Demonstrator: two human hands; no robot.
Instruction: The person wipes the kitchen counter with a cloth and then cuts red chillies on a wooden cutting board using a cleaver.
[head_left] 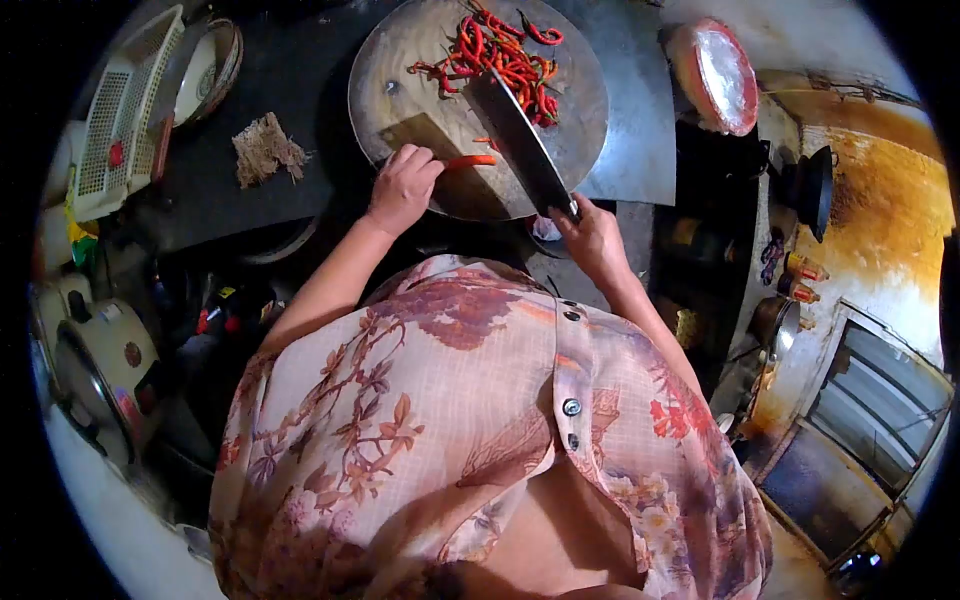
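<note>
Left: pale perforated basket (113, 110), ragged brown scrap (267, 151) on dark surface (290, 65). Right: red-rimmed basin (751, 95), black pan (822, 195) by stained wall (885, 210), slatted window (868, 390).

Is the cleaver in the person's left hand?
No, the right hand grips the cleaver, while the left hand holds a red chili.

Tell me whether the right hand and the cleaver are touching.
Touching. The head view shows the right hand closed on the near end of the cleaver, with no gap between them.
</note>
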